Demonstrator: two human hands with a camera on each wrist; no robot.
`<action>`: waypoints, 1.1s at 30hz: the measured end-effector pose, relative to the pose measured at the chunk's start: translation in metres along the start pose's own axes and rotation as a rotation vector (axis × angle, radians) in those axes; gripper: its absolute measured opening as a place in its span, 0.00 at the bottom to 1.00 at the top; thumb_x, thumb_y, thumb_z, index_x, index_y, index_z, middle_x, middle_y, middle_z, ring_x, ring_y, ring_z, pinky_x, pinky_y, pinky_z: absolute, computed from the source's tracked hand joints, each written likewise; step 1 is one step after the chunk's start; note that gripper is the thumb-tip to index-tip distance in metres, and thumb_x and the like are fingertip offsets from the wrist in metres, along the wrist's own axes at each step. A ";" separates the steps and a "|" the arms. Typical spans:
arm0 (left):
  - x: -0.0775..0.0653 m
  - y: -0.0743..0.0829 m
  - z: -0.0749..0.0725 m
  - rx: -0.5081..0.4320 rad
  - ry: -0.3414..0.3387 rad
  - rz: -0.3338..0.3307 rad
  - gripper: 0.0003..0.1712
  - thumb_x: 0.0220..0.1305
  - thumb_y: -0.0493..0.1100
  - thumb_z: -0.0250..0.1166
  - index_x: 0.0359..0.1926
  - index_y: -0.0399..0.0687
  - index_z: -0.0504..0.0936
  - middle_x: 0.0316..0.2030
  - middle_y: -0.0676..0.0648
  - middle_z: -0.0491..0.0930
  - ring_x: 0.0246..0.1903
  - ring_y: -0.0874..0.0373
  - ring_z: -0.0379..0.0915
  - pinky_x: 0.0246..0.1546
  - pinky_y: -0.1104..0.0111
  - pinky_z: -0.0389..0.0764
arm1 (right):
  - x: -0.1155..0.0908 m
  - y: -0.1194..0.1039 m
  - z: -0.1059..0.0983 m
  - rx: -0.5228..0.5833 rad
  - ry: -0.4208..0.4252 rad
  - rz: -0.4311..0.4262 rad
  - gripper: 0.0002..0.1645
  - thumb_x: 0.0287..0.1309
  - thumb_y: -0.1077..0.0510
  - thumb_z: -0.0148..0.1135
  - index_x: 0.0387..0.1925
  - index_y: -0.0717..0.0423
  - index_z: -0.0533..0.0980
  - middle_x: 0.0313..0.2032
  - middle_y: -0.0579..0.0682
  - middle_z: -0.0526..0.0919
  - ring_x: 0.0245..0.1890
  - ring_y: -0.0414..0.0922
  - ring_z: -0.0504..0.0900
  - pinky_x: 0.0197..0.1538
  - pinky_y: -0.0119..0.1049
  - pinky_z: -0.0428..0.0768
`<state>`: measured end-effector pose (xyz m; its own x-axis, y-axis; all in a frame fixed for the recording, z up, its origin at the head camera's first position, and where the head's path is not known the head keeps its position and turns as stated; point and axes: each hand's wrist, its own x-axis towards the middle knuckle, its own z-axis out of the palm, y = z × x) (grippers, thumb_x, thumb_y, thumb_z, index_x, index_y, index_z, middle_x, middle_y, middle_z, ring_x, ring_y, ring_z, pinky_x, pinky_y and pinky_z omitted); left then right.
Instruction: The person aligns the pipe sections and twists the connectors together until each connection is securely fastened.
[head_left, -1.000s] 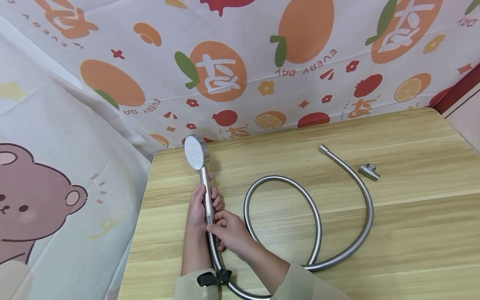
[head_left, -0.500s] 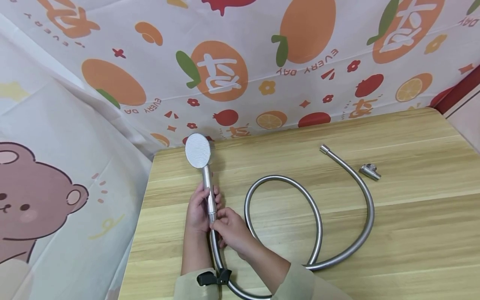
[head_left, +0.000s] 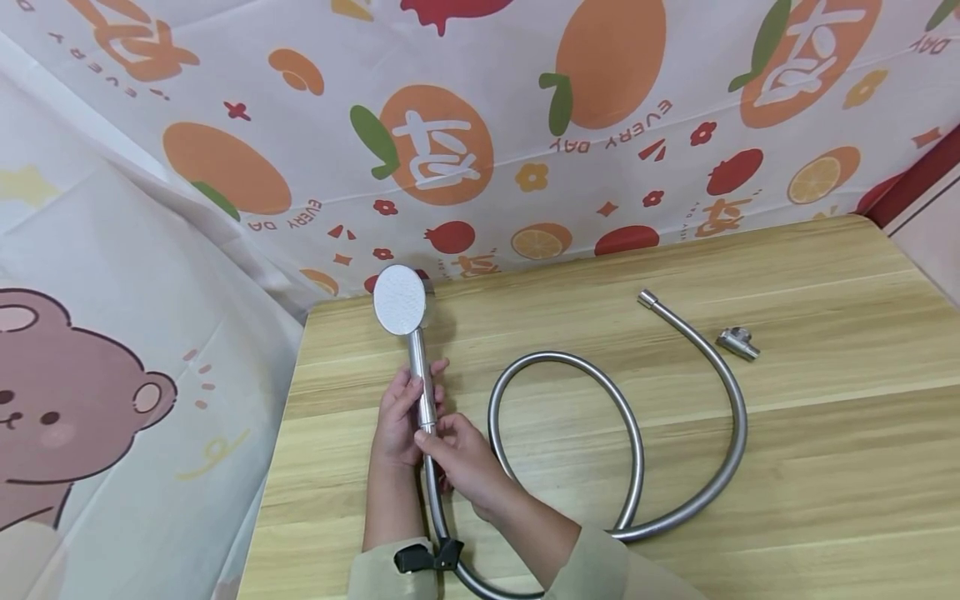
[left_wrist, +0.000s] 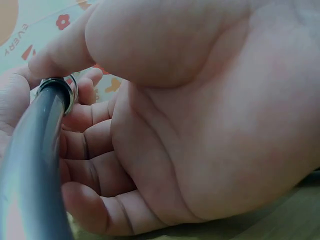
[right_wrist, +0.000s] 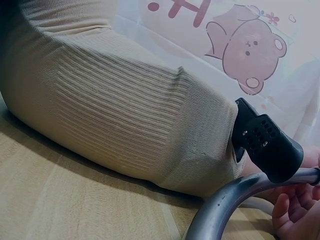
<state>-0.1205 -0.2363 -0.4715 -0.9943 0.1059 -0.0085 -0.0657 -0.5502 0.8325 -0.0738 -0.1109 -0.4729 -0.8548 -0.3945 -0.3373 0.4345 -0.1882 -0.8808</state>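
In the head view a chrome shower head (head_left: 400, 300) stands tilted, its white round face toward me. My left hand (head_left: 395, 425) holds its handle (head_left: 422, 392), thumb across the front and fingers behind. Just below, my right hand (head_left: 468, 467) pinches the joint where the metal shower hose (head_left: 738, 417) meets the handle. In the left wrist view the hose (left_wrist: 37, 160) runs up to a ringed collar (left_wrist: 60, 90) beside the curled fingers. The right wrist view shows the hose (right_wrist: 225, 200) bending toward the hands, with most of the right hand out of frame.
On the wooden table (head_left: 825, 467) the hose lies in a loop, its free end fitting (head_left: 647, 297) at the back. A small chrome valve (head_left: 738, 342) lies to its right. Printed cloth (head_left: 315, 167) hangs behind. A black strap mount (head_left: 429, 556) sits on the left sleeve.
The shower head has turned so its white face points more toward me, and has shifted slightly right. The right thumb has moved a little up the joint. Hose loop and valve stay put.
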 end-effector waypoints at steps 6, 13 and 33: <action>-0.001 0.001 0.000 0.002 -0.005 0.012 0.16 0.75 0.36 0.46 0.59 0.48 0.71 0.50 0.51 0.83 0.32 0.63 0.77 0.31 0.75 0.76 | -0.001 0.000 -0.001 0.008 -0.018 -0.033 0.22 0.61 0.49 0.65 0.48 0.56 0.68 0.24 0.46 0.77 0.18 0.40 0.69 0.22 0.30 0.70; -0.001 0.002 -0.004 -0.064 -0.027 0.018 0.17 0.75 0.35 0.45 0.60 0.45 0.72 0.43 0.50 0.80 0.35 0.60 0.75 0.31 0.73 0.77 | -0.003 -0.002 0.000 0.010 -0.007 -0.049 0.19 0.63 0.51 0.64 0.48 0.57 0.70 0.24 0.47 0.77 0.17 0.40 0.68 0.20 0.29 0.69; -0.001 0.003 -0.003 -0.069 0.012 0.036 0.18 0.73 0.30 0.49 0.61 0.40 0.71 0.39 0.49 0.79 0.35 0.59 0.75 0.32 0.72 0.78 | -0.002 -0.002 0.001 0.033 0.053 -0.019 0.19 0.62 0.52 0.64 0.51 0.56 0.73 0.30 0.49 0.79 0.24 0.42 0.74 0.23 0.30 0.74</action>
<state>-0.1201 -0.2408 -0.4711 -0.9971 0.0748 0.0138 -0.0347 -0.6091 0.7923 -0.0728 -0.1111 -0.4699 -0.8764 -0.3427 -0.3385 0.4264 -0.2250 -0.8761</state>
